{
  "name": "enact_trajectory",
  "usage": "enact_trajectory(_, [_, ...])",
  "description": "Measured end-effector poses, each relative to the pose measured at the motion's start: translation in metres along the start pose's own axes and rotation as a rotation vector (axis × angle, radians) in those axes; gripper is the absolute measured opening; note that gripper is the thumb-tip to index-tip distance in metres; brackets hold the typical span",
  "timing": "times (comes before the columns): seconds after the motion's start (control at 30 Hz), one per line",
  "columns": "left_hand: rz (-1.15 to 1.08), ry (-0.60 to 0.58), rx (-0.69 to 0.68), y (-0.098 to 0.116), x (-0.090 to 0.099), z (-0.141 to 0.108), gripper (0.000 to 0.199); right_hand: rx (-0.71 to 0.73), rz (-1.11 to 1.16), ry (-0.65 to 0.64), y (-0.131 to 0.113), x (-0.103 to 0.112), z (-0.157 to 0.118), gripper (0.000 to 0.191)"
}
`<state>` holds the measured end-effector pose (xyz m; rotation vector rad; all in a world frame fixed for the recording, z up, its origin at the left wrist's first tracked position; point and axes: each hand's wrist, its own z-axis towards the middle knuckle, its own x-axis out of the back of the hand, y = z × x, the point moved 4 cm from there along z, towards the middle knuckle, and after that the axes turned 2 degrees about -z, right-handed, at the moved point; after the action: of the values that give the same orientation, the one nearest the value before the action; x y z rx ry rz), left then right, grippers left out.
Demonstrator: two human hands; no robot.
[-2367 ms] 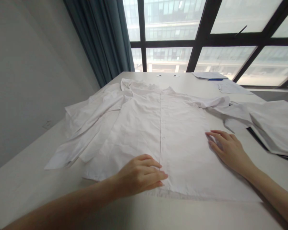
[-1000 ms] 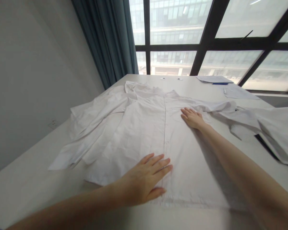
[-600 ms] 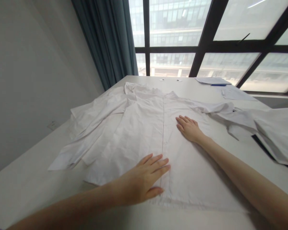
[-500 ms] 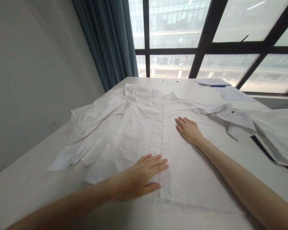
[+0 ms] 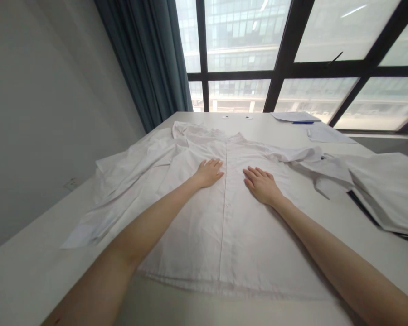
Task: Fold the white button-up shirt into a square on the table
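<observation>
A white button-up shirt (image 5: 204, 226) lies front side up on the white table, its collar toward the window and its hem toward me. Flat on the chest, just left of the button line, rests my left hand (image 5: 209, 173), fingers spread. My right hand (image 5: 261, 184) lies palm down to the right of the buttons, fingers extended. Neither hand grips the cloth. The left sleeve (image 5: 112, 208) runs down and outward in creases, while the right sleeve (image 5: 295, 155) stretches toward the right side.
On the right, white fabric (image 5: 391, 185) lies over something dark-edged. Papers (image 5: 295, 117) and a blue pen (image 5: 303, 122) are at the far right of the table (image 5: 27, 240). A grey wall, a blue curtain (image 5: 156, 63) and a window stand beyond.
My left hand has moved from the lower front up to the chest. The left front and hem look smoother. My right hand stays at about the same spot on the shirt.
</observation>
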<state>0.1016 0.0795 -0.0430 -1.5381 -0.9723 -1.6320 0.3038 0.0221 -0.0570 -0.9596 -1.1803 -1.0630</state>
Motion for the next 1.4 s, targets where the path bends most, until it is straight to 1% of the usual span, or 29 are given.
enact_trajectory(0.1, [0.007, 0.011, 0.103, -0.016, -0.006, 0.014, 0.06, 0.003, -0.001, -0.003, 0.0, 0.001, -0.001, 0.053])
enact_trajectory(0.23, [0.017, 0.017, 0.148, -0.038, -0.008, 0.016, 0.06, -0.018, -0.004, 0.003, 0.002, 0.002, -0.003, 0.051])
enact_trajectory(0.33, [0.032, 0.045, 0.156, -0.044, -0.008, 0.016, 0.057, -0.073, -0.006, 0.008, 0.009, 0.003, -0.004, 0.051])
enact_trajectory(0.47, [0.065, 0.098, 0.182, -0.046, -0.007, 0.013, 0.053, -0.177, -0.012, 0.007, 0.032, 0.003, -0.005, 0.054])
enact_trajectory(0.57, [0.098, 0.101, 0.164, -0.056, -0.003, 0.005, 0.051, -0.247, -0.024, 0.012, 0.051, 0.004, -0.006, 0.055])
enact_trajectory(0.63, [0.123, 0.092, 0.147, -0.069, 0.002, -0.005, 0.051, -0.267, -0.031, 0.012, 0.059, 0.004, -0.006, 0.055])
enact_trajectory(0.7, [0.15, 0.1, 0.163, -0.085, 0.009, -0.016, 0.051, -0.273, -0.037, 0.009, 0.062, 0.004, -0.006, 0.055])
enact_trajectory(0.77, [0.175, 0.127, 0.208, -0.1, 0.016, -0.026, 0.051, -0.275, -0.045, 0.003, 0.062, 0.002, -0.005, 0.056])
enact_trajectory(0.83, [0.199, 0.166, 0.253, -0.106, 0.021, -0.035, 0.05, -0.275, -0.055, -0.004, 0.059, 0.001, -0.005, 0.057])
enact_trajectory(0.9, [0.23, 0.207, 0.266, -0.1, 0.024, -0.041, 0.05, -0.277, -0.068, -0.008, 0.058, 0.0, -0.005, 0.058])
enact_trajectory(0.93, [0.245, 0.22, 0.255, -0.092, 0.024, -0.044, 0.05, -0.277, -0.076, -0.009, 0.057, 0.001, -0.005, 0.058])
enact_trajectory(1.0, [0.255, 0.215, 0.201, -0.067, 0.021, -0.051, 0.051, -0.272, -0.097, -0.011, 0.056, 0.003, -0.005, 0.058])
enact_trajectory(1.07, [0.195, 0.147, 0.11, -0.036, 0.014, -0.06, 0.055, -0.258, -0.123, -0.004, 0.053, 0.009, -0.005, 0.056])
enact_trajectory(1.1, [0.152, 0.083, 0.037, -0.02, 0.009, -0.066, 0.057, -0.247, -0.139, 0.006, 0.05, 0.012, -0.005, 0.055])
enact_trajectory(1.13, [0.116, 0.045, -0.031, -0.005, 0.004, -0.073, 0.058, -0.23, -0.154, 0.021, 0.046, 0.016, -0.006, 0.054])
enact_trajectory(1.2, [0.065, -0.004, -0.102, 0.017, -0.004, -0.085, 0.059, -0.172, -0.184, 0.055, 0.033, 0.024, -0.011, 0.052])
enact_trajectory(1.23, [0.046, -0.014, -0.109, 0.023, -0.007, -0.09, 0.058, -0.131, -0.191, 0.07, 0.024, 0.026, -0.015, 0.051])
enact_trajectory(1.3, [0.028, -0.001, -0.102, 0.028, -0.009, -0.097, 0.057, -0.023, -0.168, 0.074, 0.003, 0.026, -0.027, 0.051])
enact_trajectory(1.4, [0.025, -0.007, -0.103, 0.022, -0.008, -0.105, 0.059, 0.149, -0.033, -0.009, -0.02, 0.018, -0.053, 0.052])
